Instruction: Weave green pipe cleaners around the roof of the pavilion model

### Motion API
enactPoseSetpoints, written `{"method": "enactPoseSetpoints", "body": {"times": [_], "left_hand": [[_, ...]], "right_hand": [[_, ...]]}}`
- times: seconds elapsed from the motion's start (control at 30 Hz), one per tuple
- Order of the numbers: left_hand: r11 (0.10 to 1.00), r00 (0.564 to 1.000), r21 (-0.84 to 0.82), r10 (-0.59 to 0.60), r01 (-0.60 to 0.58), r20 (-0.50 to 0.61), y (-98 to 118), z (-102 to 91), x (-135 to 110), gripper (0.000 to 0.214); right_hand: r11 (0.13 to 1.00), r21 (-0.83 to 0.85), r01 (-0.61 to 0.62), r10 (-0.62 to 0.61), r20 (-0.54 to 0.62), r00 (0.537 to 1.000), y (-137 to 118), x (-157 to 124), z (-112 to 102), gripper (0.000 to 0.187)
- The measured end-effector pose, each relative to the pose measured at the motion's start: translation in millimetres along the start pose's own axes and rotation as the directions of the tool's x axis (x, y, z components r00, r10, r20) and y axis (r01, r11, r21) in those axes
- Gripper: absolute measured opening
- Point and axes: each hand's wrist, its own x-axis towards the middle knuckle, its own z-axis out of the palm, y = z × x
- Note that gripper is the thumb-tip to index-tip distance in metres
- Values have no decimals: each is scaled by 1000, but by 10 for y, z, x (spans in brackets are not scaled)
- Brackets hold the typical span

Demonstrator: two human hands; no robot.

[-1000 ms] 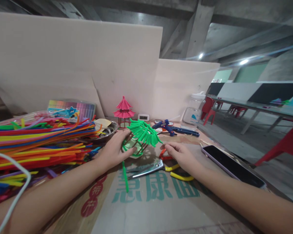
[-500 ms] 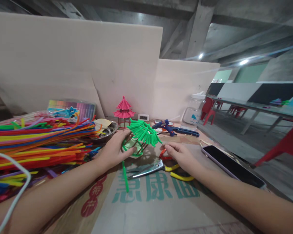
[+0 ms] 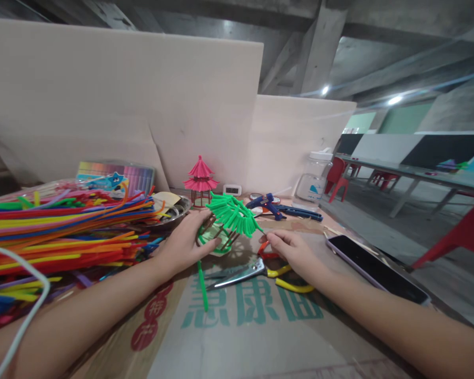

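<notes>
A small pavilion model (image 3: 234, 215) with a ring-shaped green pipe-cleaner roof, thin brown posts and a pale green base stands tilted over the table. My left hand (image 3: 191, 235) grips its left side, thumb near the base and fingers behind the roof. My right hand (image 3: 288, 245) pinches at the roof's lower right corner, where a thin green end meets the fingertips. Scissors (image 3: 256, 269) with yellow and red handles lie just below the model. One loose green pipe cleaner (image 3: 203, 286) lies beneath my left hand, across the blade side.
Bundles of coloured pipe cleaners (image 3: 63, 226) fill the left side, with a marker set (image 3: 138, 179) behind. Farther back are a pink pavilion model (image 3: 200, 176), a small clock (image 3: 232, 190), a blue glue gun (image 3: 266, 202) and a bottle (image 3: 310, 181). A phone (image 3: 375, 268) lies at right.
</notes>
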Motion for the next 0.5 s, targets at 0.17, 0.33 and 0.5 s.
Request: {"method": "enactPoseSetpoints", "body": {"times": [0.17,0.33,0.5], "left_hand": [[1000,1000,12,7,-7,15,-27,15,-9,57],[1000,1000,20,9,-9,9,-26,23,-8,56],[1000,1000,19,3,-3,-2,-25,18,-11,57]], "right_hand": [[999,-41,16,-17,-20,1000,11,16,5,44],[996,-84,28,-32,-39,999,50,38,1,40],[989,-135,65,-71,-41,997,60,40,-2,39]]}}
